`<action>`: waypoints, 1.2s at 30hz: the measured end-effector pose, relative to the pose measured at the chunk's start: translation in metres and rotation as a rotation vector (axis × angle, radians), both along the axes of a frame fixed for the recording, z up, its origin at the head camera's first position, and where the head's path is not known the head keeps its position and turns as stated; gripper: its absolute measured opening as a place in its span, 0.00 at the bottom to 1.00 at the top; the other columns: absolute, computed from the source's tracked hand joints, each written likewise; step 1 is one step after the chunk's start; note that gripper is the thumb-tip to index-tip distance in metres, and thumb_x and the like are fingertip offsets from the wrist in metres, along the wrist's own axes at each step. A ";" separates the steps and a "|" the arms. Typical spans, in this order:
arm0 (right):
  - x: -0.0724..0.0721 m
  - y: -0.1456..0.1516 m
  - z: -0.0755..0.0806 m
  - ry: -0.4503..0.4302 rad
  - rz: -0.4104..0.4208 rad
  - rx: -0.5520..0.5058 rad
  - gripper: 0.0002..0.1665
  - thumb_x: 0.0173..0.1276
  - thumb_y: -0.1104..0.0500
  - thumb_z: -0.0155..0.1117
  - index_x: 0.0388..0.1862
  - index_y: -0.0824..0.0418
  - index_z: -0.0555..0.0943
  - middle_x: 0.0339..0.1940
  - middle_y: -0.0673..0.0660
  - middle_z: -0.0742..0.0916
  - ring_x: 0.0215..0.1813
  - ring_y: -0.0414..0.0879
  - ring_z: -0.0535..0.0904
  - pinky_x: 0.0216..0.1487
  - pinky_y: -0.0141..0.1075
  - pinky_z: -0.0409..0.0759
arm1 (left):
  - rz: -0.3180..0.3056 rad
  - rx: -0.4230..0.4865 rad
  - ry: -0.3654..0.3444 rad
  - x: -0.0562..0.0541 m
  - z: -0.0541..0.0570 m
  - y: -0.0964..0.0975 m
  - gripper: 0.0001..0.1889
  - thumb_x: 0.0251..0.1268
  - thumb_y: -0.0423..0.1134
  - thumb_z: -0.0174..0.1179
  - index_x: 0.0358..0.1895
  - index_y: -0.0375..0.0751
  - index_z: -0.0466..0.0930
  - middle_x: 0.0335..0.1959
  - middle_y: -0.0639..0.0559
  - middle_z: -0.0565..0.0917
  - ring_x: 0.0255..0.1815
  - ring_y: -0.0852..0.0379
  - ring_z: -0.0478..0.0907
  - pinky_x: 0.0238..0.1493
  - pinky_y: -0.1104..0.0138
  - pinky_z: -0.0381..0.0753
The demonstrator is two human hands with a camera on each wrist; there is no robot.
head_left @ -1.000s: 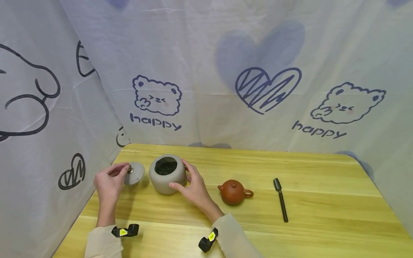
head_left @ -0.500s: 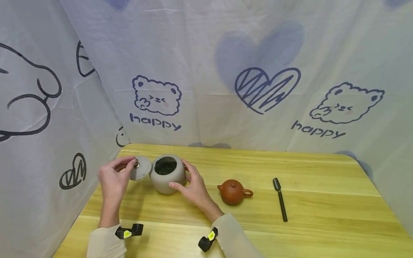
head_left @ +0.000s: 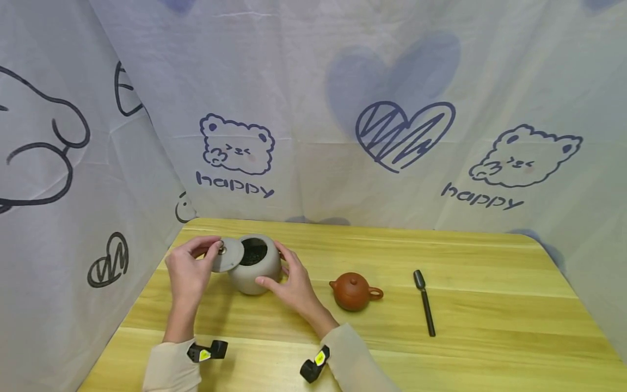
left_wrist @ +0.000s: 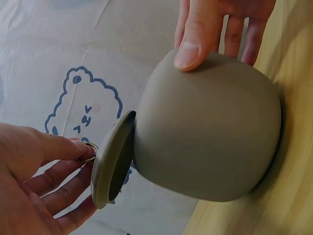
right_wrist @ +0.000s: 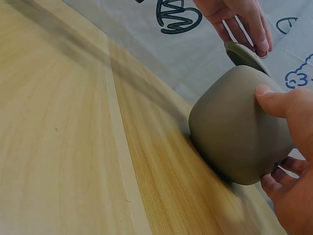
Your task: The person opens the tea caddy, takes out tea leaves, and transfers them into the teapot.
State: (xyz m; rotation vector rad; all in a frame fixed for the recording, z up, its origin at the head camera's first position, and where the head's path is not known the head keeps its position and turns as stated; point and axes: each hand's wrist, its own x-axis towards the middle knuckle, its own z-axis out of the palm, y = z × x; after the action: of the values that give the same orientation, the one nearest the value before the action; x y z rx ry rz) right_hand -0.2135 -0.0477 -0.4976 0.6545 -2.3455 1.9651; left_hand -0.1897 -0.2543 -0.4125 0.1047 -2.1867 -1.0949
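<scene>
A round grey jar (head_left: 257, 275) stands on the wooden table, its mouth showing dark loose contents that look like tea leaves (head_left: 253, 252). My left hand (head_left: 188, 269) pinches the small metal ring (left_wrist: 89, 152) on top of a grey lid (head_left: 229, 256). The lid is tilted and overlaps the left part of the jar's mouth in the head view; in the left wrist view its edge is at the jar's rim. My right hand (head_left: 294, 283) grips the jar's right side, thumb in front and fingers behind. The far fingers are partly hidden by the jar.
A reddish-brown teapot (head_left: 351, 294) sits right of the jar, spout to the left. Farther right lies a dark-handled scoop (head_left: 425, 305). A printed cloth (head_left: 313, 179) hangs behind the table (head_left: 490, 305) and along its left side.
My left hand has carried the lid rightward, from beside the jar to over the left edge of its mouth. The right hand and the jar have stayed in place.
</scene>
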 end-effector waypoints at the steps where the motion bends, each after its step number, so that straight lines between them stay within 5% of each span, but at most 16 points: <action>1: 0.000 0.000 -0.001 0.000 0.000 0.002 0.51 0.65 0.51 0.78 0.82 0.54 0.62 0.76 0.53 0.71 0.74 0.50 0.68 0.71 0.51 0.73 | -0.005 0.006 0.005 0.000 0.000 0.001 0.03 0.63 0.29 0.71 0.38 0.33 0.91 0.35 0.43 0.91 0.33 0.85 0.77 0.34 0.85 0.77; 7: -0.002 -0.002 -0.002 0.010 -0.008 0.010 0.51 0.65 0.51 0.78 0.82 0.54 0.62 0.76 0.53 0.71 0.74 0.50 0.68 0.70 0.50 0.74 | -0.036 0.022 0.015 -0.006 -0.006 0.007 0.03 0.64 0.29 0.71 0.38 0.34 0.91 0.35 0.44 0.91 0.33 0.81 0.79 0.35 0.83 0.79; 14: -0.002 -0.001 -0.002 0.013 -0.009 0.010 0.51 0.65 0.51 0.78 0.81 0.55 0.63 0.75 0.53 0.72 0.73 0.50 0.69 0.70 0.49 0.75 | -0.025 0.024 0.052 -0.011 -0.009 0.017 0.03 0.62 0.28 0.72 0.38 0.34 0.91 0.35 0.44 0.91 0.36 0.60 0.88 0.37 0.80 0.82; 19: -0.001 -0.001 -0.001 0.012 -0.005 0.022 0.51 0.65 0.51 0.78 0.81 0.56 0.62 0.76 0.53 0.71 0.74 0.50 0.68 0.71 0.49 0.74 | -0.040 0.034 0.076 -0.012 -0.010 0.025 0.03 0.62 0.27 0.72 0.38 0.34 0.91 0.35 0.44 0.91 0.36 0.65 0.85 0.38 0.77 0.83; 27: -0.001 -0.001 0.000 0.007 -0.014 0.021 0.51 0.65 0.50 0.78 0.81 0.56 0.62 0.76 0.54 0.71 0.74 0.51 0.68 0.70 0.50 0.74 | -0.078 0.047 0.112 -0.015 -0.011 0.034 0.03 0.62 0.25 0.71 0.38 0.31 0.90 0.35 0.42 0.90 0.38 0.47 0.87 0.41 0.79 0.81; 36: 0.000 -0.001 0.001 0.018 -0.016 0.025 0.51 0.65 0.51 0.78 0.81 0.55 0.62 0.76 0.55 0.71 0.74 0.52 0.69 0.70 0.50 0.74 | -0.116 0.093 0.100 -0.017 -0.015 0.043 0.03 0.63 0.25 0.70 0.39 0.31 0.90 0.36 0.42 0.90 0.40 0.50 0.87 0.45 0.80 0.81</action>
State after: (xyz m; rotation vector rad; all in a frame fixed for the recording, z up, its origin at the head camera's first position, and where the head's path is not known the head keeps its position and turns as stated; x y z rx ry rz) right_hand -0.2139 -0.0487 -0.4963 0.6503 -2.3605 1.9190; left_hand -0.2066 -0.2113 -0.4272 -0.0358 -2.0742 -1.2403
